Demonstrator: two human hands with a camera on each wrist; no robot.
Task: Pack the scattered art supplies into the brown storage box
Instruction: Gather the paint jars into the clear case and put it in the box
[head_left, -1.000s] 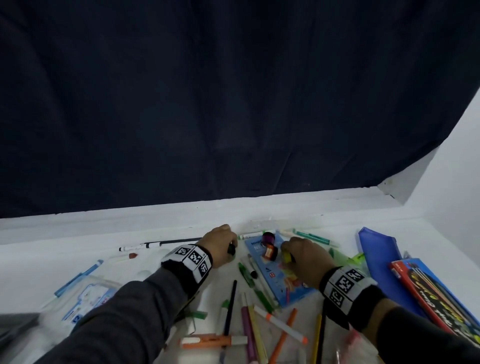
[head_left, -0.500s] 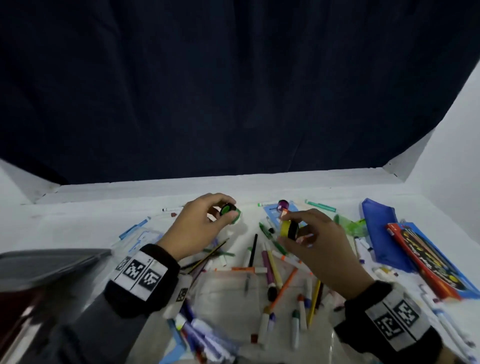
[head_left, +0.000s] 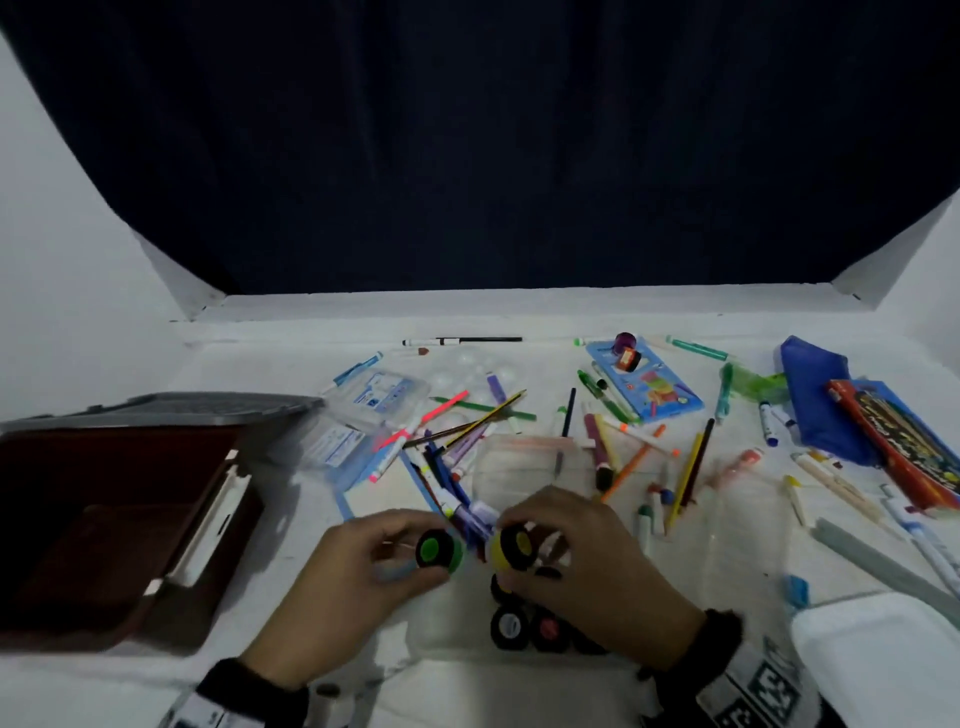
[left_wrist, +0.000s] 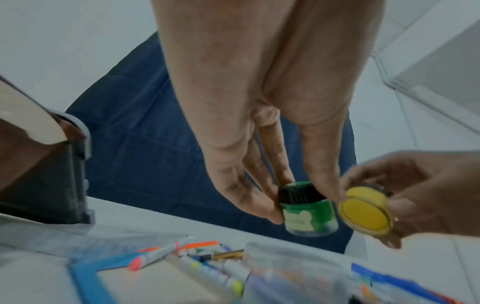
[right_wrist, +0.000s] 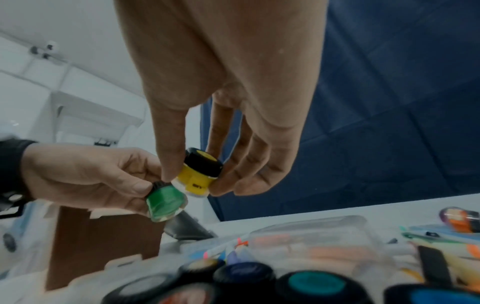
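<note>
My left hand (head_left: 384, 561) pinches a small green paint jar (head_left: 439, 551) with a black lid, seen close in the left wrist view (left_wrist: 306, 211). My right hand (head_left: 566, 551) pinches a matching yellow paint jar (head_left: 511, 545) (right_wrist: 200, 172); the two jars nearly touch above the table. Just below them several more black-lidded paint jars (head_left: 530, 626) stand in a group. The brown storage box (head_left: 104, 525) lies open at the left, its grey lid (head_left: 171, 405) tipped back. Markers and pencils (head_left: 613, 447) are scattered across the white table.
A clear plastic case (head_left: 374, 400) lies beside the box. A blue pencil set (head_left: 644, 379), a blue pouch (head_left: 815, 395) and a red and blue crayon pack (head_left: 898, 436) sit at the right. A white object (head_left: 878, 665) fills the near right corner.
Both hands have pulled back from the far side of the table toward me, each carrying its jar, and now hold them side by side above the group of jars.
</note>
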